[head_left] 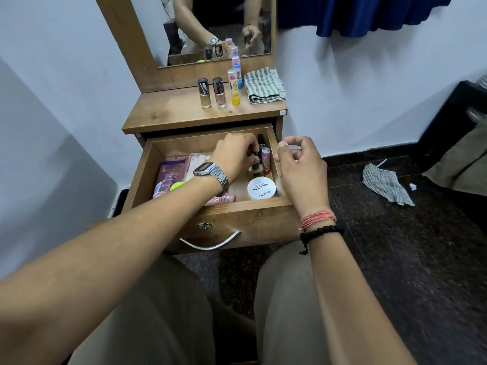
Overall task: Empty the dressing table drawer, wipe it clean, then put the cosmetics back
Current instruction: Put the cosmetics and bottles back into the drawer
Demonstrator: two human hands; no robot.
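The drawer (237,206) of the dressing table is standing pulled out and is holding cosmetics: a white nail polish jar (261,189) near its front right corner, a purple packet (171,175) at its left, and small bottles (263,156) standing upright at its back right. The left hand (234,156), wearing a metal watch (210,173), is reaching into the drawer with its fingers curling around one small bottle among that group. The right hand (300,167) is hovering over the drawer's right edge, fingers loosely curled and holding nothing. On the worktop (168,114) 4 bottles (218,92) are standing upright beside a folded striped cloth (264,85). A second cloth (384,184) is lying on the dark floor.
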